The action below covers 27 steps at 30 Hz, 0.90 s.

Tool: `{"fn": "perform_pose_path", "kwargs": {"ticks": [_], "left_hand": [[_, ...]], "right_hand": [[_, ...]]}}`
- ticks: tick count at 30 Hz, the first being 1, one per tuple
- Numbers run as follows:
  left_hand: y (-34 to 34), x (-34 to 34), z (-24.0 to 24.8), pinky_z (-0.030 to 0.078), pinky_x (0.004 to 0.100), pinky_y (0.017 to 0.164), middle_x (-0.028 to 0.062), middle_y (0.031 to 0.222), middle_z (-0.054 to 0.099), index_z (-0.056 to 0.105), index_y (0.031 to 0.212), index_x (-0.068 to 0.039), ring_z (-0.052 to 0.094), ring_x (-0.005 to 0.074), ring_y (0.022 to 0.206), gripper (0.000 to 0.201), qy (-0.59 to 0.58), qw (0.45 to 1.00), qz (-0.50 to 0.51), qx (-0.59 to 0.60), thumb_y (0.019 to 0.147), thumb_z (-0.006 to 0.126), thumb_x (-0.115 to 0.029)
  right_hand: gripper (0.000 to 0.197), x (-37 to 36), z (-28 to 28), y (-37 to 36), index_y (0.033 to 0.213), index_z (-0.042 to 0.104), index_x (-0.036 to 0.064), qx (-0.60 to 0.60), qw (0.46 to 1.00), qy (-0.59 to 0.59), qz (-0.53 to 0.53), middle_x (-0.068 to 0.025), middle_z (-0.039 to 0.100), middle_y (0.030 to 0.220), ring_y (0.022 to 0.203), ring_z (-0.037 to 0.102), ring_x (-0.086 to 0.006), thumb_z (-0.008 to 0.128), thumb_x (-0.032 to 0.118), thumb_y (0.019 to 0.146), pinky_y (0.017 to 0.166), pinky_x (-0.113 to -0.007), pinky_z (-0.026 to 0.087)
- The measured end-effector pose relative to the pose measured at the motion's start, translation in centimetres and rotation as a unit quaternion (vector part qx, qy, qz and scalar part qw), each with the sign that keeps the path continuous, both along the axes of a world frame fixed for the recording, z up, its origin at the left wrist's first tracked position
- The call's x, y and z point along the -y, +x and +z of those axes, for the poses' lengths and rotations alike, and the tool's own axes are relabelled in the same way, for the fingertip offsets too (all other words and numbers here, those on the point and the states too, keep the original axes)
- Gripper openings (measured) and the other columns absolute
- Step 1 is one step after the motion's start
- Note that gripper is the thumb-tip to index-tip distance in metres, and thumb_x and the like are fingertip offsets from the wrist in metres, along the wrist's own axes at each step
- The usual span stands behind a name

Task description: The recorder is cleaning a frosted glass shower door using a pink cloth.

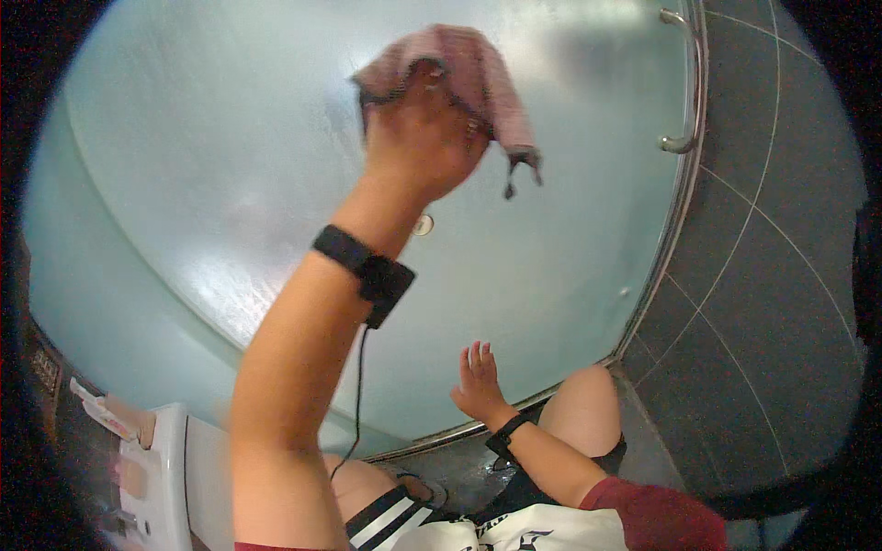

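My left hand (pixel 427 138) is raised high, its fingers closed on a pink cloth (pixel 469 69) with a dark edge. The cloth lies bunched over the fingers against a large frosted glass panel (pixel 533 266), and one corner hangs down to the right. Most of the gripping fingers are hidden by the cloth. Lower down, my right hand (pixel 479 384) is empty, with its fingers stretched out toward the glass. Whether its fingertips touch the panel I cannot tell. Each wrist wears a black strap, and a cable runs down from the left one.
A curved metal handle (pixel 689 83) is fixed at the panel's right edge, beside a dark grey tiled wall (pixel 781 248). At the lower left stands a white basin (pixel 170 459) with a tube-like item (pixel 106 410) on its rim. A small round fitting (pixel 423 225) sits on the glass.
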State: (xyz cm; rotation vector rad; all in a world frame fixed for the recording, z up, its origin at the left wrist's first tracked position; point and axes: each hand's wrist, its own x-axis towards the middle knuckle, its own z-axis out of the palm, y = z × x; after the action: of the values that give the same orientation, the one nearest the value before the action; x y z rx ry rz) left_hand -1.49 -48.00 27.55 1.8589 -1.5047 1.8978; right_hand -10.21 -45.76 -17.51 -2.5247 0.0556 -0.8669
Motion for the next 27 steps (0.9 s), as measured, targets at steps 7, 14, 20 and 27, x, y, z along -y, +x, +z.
{"fn": "perform_pose_path", "kwargs": {"ticks": [7, 14, 20, 27], "left_hand": [[-0.8, 3.5, -5.5, 0.043, 0.0485, 0.087, 0.0102, 0.103, 0.064, 0.067, 0.094, -0.010, 0.057, 0.0326, 0.103, 0.022, 0.076, 0.990, -0.101, -0.067, 0.080, 0.056, -0.024], [-3.1, -1.8, -12.7, 0.048, 0.0455, 0.076, 0.0130, 0.086, 0.067, 0.068, 0.078, -0.007, 0.063, 0.0327, 0.088, 0.018, 0.244, 0.941, -0.027, -0.233, 0.077, 0.057, -0.020], [-4.9, -8.2, -17.7, 0.044, 0.0497, 0.086, 0.0210, 0.103, 0.060, 0.058, 0.105, -0.004, 0.055, 0.0413, 0.098, 0.024, 0.171, 0.861, -0.209, -0.431, 0.087, 0.050, -0.019], [-4.5, -13.1, -20.5, 0.036, 0.0449, 0.102, 0.0244, 0.130, 0.049, 0.041, 0.133, 0.000, 0.046, 0.0407, 0.120, 0.054, 0.042, 0.821, -0.292, -0.489, 0.088, 0.057, -0.025]], "right_hand": [[0.081, 0.2, 3.7, -2.1, 0.144, 0.025, -0.0020, 0.029, 0.999, 0.017, -0.007, -0.0283, 0.024, 0.148, 0.136, 0.025, -0.0478, 0.065, 0.017, 0.076, 0.109, -0.057, 0.026], [0.065, 3.6, 9.7, -3.5, 0.142, 0.035, 0.0074, 0.123, 0.919, 0.366, 0.076, -0.0145, 0.045, 0.135, 0.119, 0.050, -0.0271, 0.059, -0.002, 0.082, 0.096, -0.038, 0.044], [0.047, 3.6, 18.4, -2.1, 0.140, 0.033, 0.0089, 0.235, 0.727, 0.618, 0.185, -0.0064, 0.049, 0.125, 0.111, 0.051, -0.0162, 0.042, 0.000, 0.094, 0.089, -0.029, 0.046], [0.036, 3.5, 24.4, 2.3, 0.130, 0.040, 0.0037, 0.207, 0.922, 0.281, 0.166, -0.0147, 0.047, 0.123, 0.113, 0.046, -0.0278, 0.045, 0.011, 0.094, 0.096, -0.039, 0.038]]}}
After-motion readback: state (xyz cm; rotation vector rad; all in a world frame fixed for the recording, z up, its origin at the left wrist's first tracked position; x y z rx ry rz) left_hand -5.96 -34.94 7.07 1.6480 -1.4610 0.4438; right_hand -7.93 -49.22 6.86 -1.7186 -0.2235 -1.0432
